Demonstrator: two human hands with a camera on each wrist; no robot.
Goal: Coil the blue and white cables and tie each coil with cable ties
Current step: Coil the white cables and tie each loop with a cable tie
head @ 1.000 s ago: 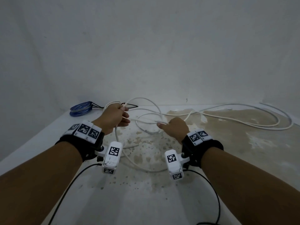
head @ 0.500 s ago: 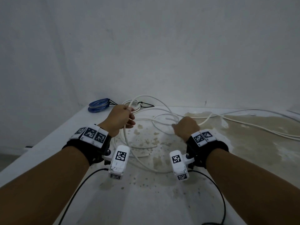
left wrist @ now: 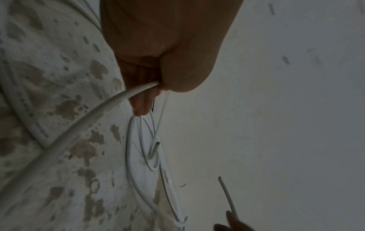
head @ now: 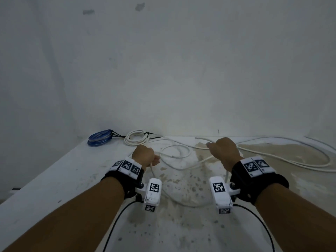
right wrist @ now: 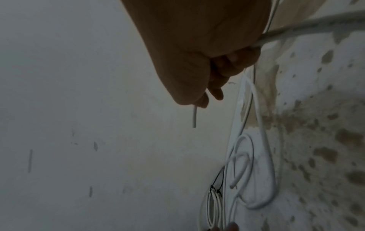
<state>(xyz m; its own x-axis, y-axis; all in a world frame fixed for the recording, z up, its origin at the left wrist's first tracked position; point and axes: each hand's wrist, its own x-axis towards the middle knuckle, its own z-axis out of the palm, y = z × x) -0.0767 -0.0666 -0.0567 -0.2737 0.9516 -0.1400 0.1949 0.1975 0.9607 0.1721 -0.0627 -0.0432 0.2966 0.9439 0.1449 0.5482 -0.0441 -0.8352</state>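
Observation:
A long loose white cable sprawls over the stained table. My left hand grips one stretch of it, fingers curled round the cable. My right hand grips the same cable near its free end, which sticks out past the thumb. The cable sags in a loop between the two hands. At the back left lie a tied blue coil and a tied white coil with black cable ties.
More white cable runs in wide loops to the right. A white wall stands right behind the table. Black leads hang from my wrist cameras. The table's left edge falls away diagonally.
Both hands have drawn apart, the right one moving right with the cable's end. The left hand no longer holds a bunch of loops. The head view has tilted up.

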